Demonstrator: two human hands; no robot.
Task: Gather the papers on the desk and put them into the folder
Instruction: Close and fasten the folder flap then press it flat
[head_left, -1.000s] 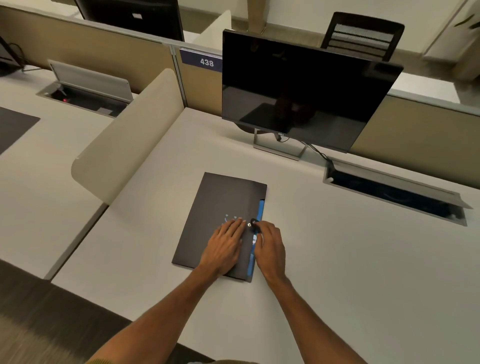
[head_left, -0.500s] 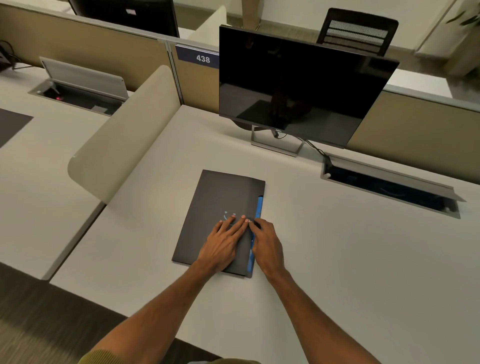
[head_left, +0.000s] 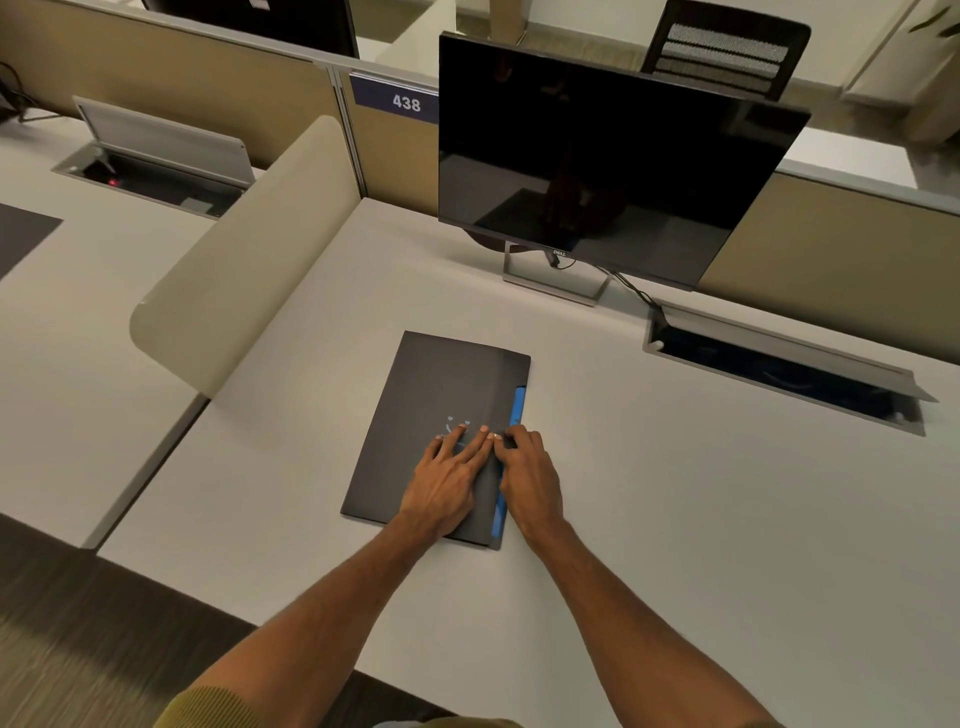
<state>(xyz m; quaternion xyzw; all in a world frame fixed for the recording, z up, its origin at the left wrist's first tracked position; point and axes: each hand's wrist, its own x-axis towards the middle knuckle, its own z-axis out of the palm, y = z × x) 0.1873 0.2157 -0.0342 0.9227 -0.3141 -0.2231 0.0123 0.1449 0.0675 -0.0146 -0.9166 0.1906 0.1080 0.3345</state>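
Observation:
A dark grey folder (head_left: 441, 395) lies closed and flat on the white desk (head_left: 701, 519), with a blue strip (head_left: 518, 410) showing along its right edge. My left hand (head_left: 449, 480) rests flat on the cover, fingers spread. My right hand (head_left: 530, 480) lies at the folder's right edge, over the blue strip, its fingertips touching those of the left hand. No loose papers are visible on the desk.
A black monitor (head_left: 597, 156) on a stand rises behind the folder. An open cable hatch (head_left: 779, 364) lies in the desk to the right. A curved beige divider (head_left: 244, 260) borders the left side, with a neighbouring desk beyond it.
A small dark object seen between my fingertips a second ago is out of sight now. Both hands stay pressed on the folder; the camera has shifted slightly.

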